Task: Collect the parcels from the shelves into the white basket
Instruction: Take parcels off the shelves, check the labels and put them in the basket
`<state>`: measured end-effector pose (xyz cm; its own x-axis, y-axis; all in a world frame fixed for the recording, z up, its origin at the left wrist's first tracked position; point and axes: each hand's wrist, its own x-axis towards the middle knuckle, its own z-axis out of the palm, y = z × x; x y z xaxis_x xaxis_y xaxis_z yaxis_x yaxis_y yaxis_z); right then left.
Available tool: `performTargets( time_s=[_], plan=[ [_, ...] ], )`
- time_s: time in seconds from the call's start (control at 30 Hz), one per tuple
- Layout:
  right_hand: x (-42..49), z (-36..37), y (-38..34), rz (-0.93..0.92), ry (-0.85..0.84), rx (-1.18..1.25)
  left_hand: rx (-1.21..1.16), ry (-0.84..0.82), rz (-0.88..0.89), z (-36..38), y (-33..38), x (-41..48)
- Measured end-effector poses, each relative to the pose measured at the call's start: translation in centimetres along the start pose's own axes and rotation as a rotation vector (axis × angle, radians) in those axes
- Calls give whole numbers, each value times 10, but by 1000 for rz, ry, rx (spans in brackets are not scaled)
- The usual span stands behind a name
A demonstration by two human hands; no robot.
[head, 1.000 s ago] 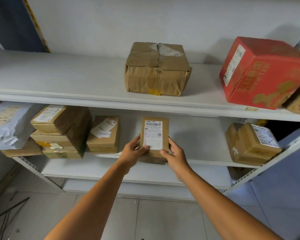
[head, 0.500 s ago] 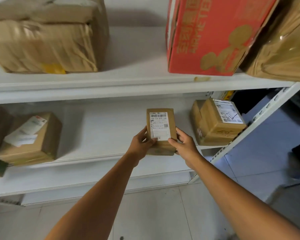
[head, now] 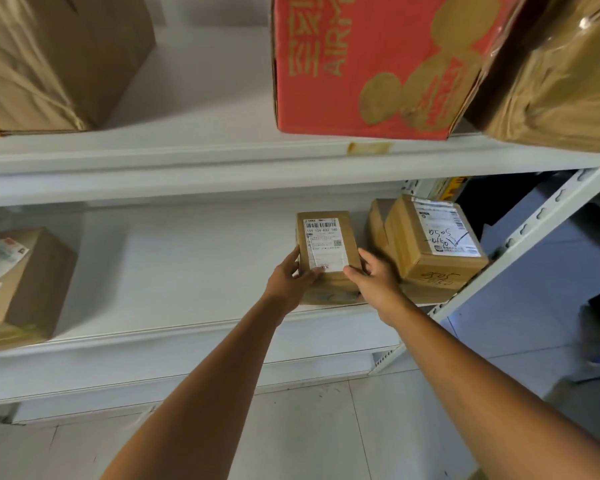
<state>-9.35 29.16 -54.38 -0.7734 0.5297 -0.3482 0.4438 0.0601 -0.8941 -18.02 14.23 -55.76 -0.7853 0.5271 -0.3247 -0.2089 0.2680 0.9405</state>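
Note:
A small brown parcel (head: 326, 247) with a white barcode label is held between both hands in front of the lower shelf (head: 187, 271). My left hand (head: 291, 282) grips its left side with the thumb on the label. On the right side my right hand (head: 374, 282) holds it, fingers curled round the edge. Right beside it a labelled brown parcel (head: 433, 244) with handwriting sits at the shelf's right end. Another brown parcel (head: 18, 285) lies at the far left. The white basket is not in view.
The upper shelf (head: 222, 157) carries a large red box (head: 371, 64), a taped brown box (head: 56, 60) at left and a wrapped brown parcel (head: 561, 71) at right. A white perforated upright (head: 520, 237) ends the rack. Tiled floor (head: 309, 438) lies below.
The view has swung right and closer to the rack. Both hands have carried the small parcel rightward, so it is now beside the handwritten parcel.

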Motion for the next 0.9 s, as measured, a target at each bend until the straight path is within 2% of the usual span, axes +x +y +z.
performTargets(
  time_s=[0.13, 0.2, 0.33, 0.43, 0.63, 0.9],
  plan=[
    [-6, -8, -15, -72, -58, -346, 423, -3, -15, -12, 11, -12],
    [-13, -11, -25, -107, -31, -542, 640, -41, -3, -26, 17, -31],
    [-41, 6, -59, -183, -58, -731, 862, -28, -4, -74, 27, -86],
    [-63, 37, -88, -231, -146, -836, 916, 85, -44, -120, 33, -129],
    [-100, 144, -138, -291, -344, -827, 885, 351, -157, -241, 28, -211],
    [-129, 317, -166, -325, -481, -781, 869, 526, -238, -393, -7, -253]
  ],
)
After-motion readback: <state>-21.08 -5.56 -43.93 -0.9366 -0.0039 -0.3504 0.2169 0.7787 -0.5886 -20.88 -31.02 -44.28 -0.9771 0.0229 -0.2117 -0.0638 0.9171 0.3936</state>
